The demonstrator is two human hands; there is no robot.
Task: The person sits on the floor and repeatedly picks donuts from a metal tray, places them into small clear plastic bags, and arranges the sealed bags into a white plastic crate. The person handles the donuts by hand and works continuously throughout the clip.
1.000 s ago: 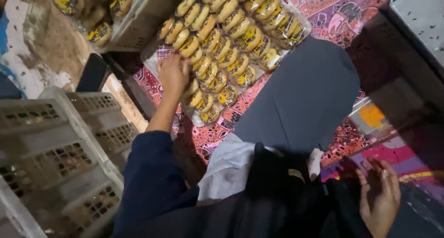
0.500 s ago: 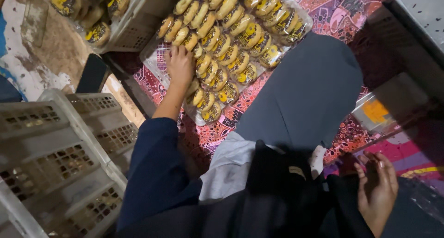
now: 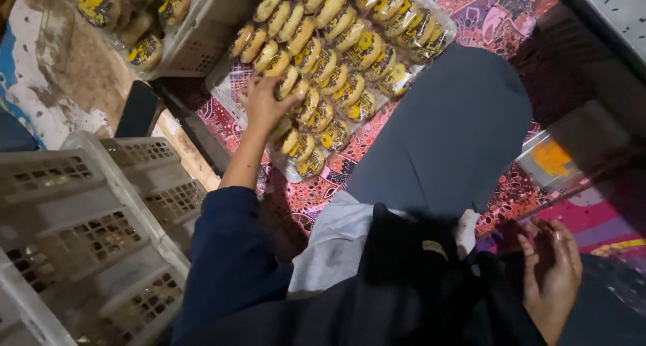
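Note:
My left hand (image 3: 264, 104) reaches forward in a dark blue sleeve and rests its fingers on a wrapped bun (image 3: 288, 82) near the left edge of several rows of clear-wrapped golden buns with yellow labels (image 3: 336, 57), laid on a patterned red mat (image 3: 323, 184). Whether the fingers grip the bun I cannot tell for certain; they curl around it. My right hand (image 3: 552, 275) hangs low at the right, palm up, fingers apart, holding nothing, beside my dark clothing. My grey-trousered knee (image 3: 444, 131) lies between the two hands.
White plastic crates (image 3: 87, 218) are stacked at the lower left. Another crate (image 3: 202, 30) at the top left holds more wrapped buns (image 3: 101, 3). A grey box with an orange patch (image 3: 558, 158) sits at the right, and a grey crate (image 3: 612, 10) at the top right.
My left hand has stayed at the left edge of the bun rows, its fingers closing on one bun. My right hand has barely moved.

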